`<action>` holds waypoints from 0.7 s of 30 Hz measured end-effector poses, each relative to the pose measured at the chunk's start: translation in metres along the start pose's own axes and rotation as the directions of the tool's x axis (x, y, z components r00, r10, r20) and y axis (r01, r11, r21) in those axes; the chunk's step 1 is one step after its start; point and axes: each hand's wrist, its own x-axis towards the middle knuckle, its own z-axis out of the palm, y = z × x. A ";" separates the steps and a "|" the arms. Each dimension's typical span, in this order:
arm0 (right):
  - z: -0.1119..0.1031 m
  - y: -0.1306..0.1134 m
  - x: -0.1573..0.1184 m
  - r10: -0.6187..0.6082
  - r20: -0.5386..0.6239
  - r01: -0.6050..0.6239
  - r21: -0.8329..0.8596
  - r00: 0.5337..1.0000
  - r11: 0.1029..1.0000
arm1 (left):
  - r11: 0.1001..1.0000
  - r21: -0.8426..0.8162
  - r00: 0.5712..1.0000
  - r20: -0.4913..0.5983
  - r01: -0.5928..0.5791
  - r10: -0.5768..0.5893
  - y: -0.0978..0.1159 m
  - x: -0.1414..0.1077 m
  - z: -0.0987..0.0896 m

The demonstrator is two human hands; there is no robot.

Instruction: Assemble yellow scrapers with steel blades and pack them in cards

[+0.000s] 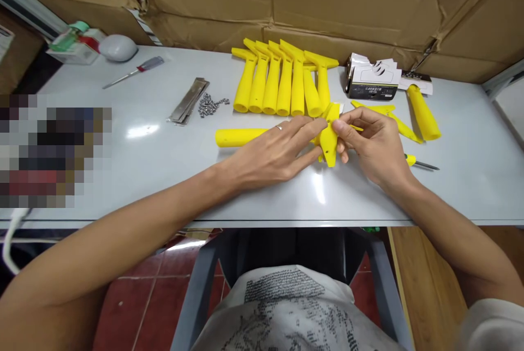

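Right fingers [345, 131] pinch a yellow piece [328, 141]; box print [373, 92] seems illegible.

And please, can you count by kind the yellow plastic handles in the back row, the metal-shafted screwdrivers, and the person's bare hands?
Yellow plastic handles in the back row: 7
Metal-shafted screwdrivers: 2 (translucent-handled one; yellow-handled one, partly hidden)
Bare hands: 2 (left hand; right hand)
Total: 11
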 end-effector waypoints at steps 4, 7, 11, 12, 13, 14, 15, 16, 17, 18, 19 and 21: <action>0.001 0.003 0.000 -0.034 -0.026 0.033 -0.040 0.999 0.999 | 0.997 0.031 0.998 -0.002 -0.068 0.068 -0.002 -0.002 0.000; 0.003 0.001 -0.001 -0.047 -0.052 0.045 -0.051 0.998 0.998 | 0.998 0.010 0.998 -0.024 -0.055 0.055 0.002 -0.002 -0.002; 0.004 0.000 -0.003 -0.021 -0.073 0.015 -0.087 0.997 0.996 | 0.983 -0.095 0.987 -0.021 0.154 -0.157 0.016 0.004 -0.007; 0.004 0.000 -0.004 -0.014 -0.076 0.007 -0.098 0.997 0.995 | 0.965 -0.119 0.972 -0.011 0.233 -0.236 0.020 0.005 -0.007; 0.005 0.000 -0.004 -0.012 -0.081 0.003 -0.110 0.997 0.994 | 0.947 -0.132 0.955 0.001 0.293 -0.295 0.023 0.006 -0.007; 0.006 0.000 -0.005 -0.016 -0.090 0.004 -0.125 0.996 0.992 | 0.936 -0.131 0.945 0.013 0.326 -0.327 0.026 0.007 -0.006; 0.007 0.000 -0.006 -0.028 -0.103 0.013 -0.141 0.994 0.990 | 0.940 -0.114 0.946 0.010 0.322 -0.323 0.027 0.007 -0.005; 0.008 0.001 -0.007 -0.045 -0.118 0.026 -0.156 0.992 0.987 | 0.955 -0.081 0.958 -0.017 0.284 -0.286 0.028 0.006 -0.003; 0.009 0.001 -0.007 -0.063 -0.134 0.040 -0.169 0.989 0.985 | 0.972 -0.037 0.970 -0.058 0.232 -0.234 0.029 0.006 -0.001; 0.010 0.002 -0.008 -0.079 -0.148 0.052 -0.181 0.986 0.982 | 0.982 0.006 0.976 -0.107 0.190 -0.189 0.029 0.005 0.002; 0.011 0.003 -0.009 -0.088 -0.158 0.057 -0.190 0.984 0.980 | 0.985 0.033 0.974 -0.156 0.169 -0.162 0.030 0.005 0.005; 0.013 0.004 -0.009 -0.089 -0.168 0.055 -0.199 0.982 0.978 | 0.979 0.007 0.956 -0.220 0.202 -0.196 0.034 0.005 0.010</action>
